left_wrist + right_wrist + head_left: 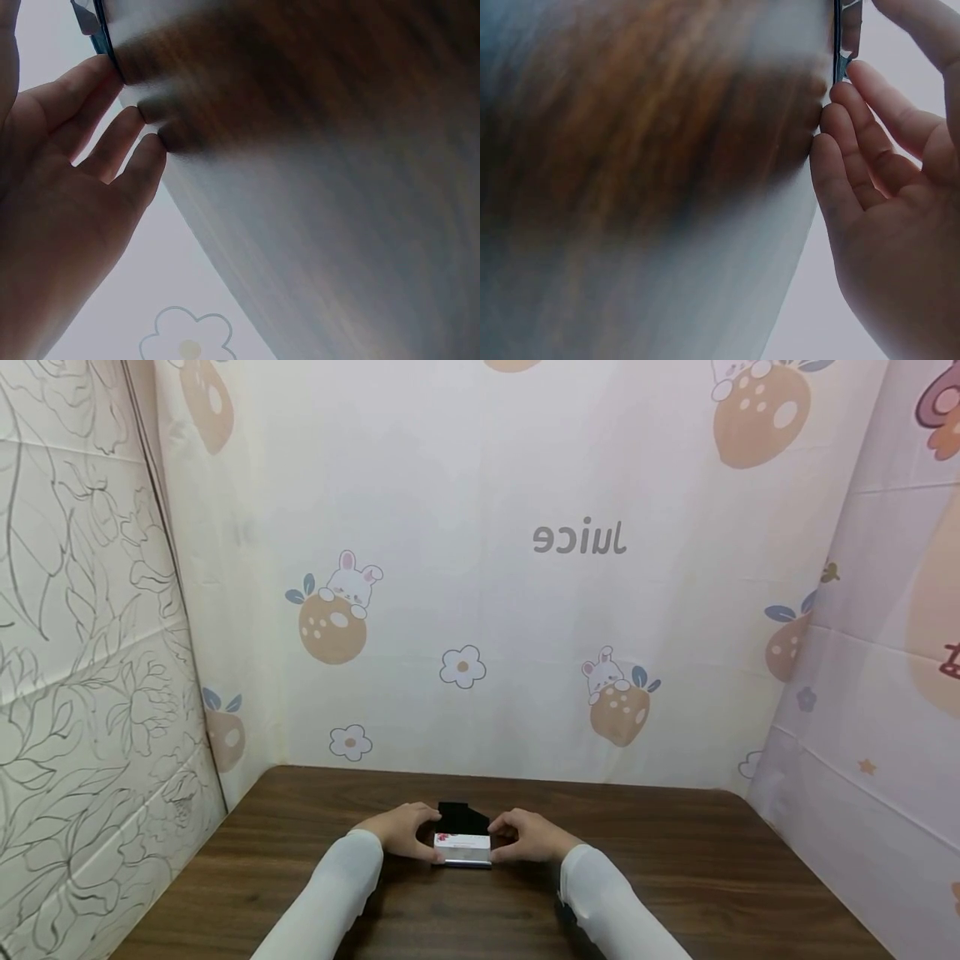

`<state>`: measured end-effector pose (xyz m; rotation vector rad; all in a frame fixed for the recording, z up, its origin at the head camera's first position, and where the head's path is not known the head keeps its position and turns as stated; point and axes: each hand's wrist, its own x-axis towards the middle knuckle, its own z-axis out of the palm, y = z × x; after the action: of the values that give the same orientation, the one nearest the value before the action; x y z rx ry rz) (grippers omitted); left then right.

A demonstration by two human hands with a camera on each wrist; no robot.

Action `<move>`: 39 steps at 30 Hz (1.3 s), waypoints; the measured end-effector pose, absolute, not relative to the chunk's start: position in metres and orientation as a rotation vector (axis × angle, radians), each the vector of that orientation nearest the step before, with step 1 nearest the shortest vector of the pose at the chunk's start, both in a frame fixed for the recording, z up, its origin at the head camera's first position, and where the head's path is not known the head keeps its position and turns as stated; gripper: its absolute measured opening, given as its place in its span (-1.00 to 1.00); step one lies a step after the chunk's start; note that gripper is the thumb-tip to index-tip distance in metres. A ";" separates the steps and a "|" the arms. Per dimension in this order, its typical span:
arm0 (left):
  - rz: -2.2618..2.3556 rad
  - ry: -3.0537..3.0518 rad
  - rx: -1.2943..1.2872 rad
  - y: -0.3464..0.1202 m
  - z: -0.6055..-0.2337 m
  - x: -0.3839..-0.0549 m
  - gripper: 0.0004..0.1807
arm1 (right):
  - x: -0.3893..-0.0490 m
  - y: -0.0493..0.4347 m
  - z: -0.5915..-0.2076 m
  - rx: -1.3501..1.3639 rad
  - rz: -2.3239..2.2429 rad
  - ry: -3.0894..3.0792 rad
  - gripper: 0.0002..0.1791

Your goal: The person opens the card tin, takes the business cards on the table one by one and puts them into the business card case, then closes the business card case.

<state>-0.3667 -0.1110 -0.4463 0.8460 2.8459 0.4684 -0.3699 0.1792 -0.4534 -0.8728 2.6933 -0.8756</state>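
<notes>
A small white box [462,847] with a red flower print lies in front of a raised black flap, part of a flat black case [459,817]. Along the case's front runs a silvery edge [467,863]. My left hand [399,830] holds the left side, thumb near the front corner and index finger by the flap. On the right side my right hand [531,837] mirrors this grip, thumb by the box's end. Both wrist views show the fingertips at the dark edge of the case [107,37], other fingers resting on the tabletop. The case's underside is hidden.
The case stands on a dark wooden table [300,893]. Behind it hangs a pale printed curtain [465,568], with more patterned cloth [82,635] on the left and printed cloth [862,693] on the right.
</notes>
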 end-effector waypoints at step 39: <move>0.377 2.934 0.633 -0.087 -0.451 -0.421 -0.43 | -0.368 0.178 -0.452 -0.852 -0.827 2.670 -0.49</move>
<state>-0.4211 -0.0872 -0.4507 0.6327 2.9344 0.3772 -0.3684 0.1775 -0.4521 -0.8524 2.6696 -0.8269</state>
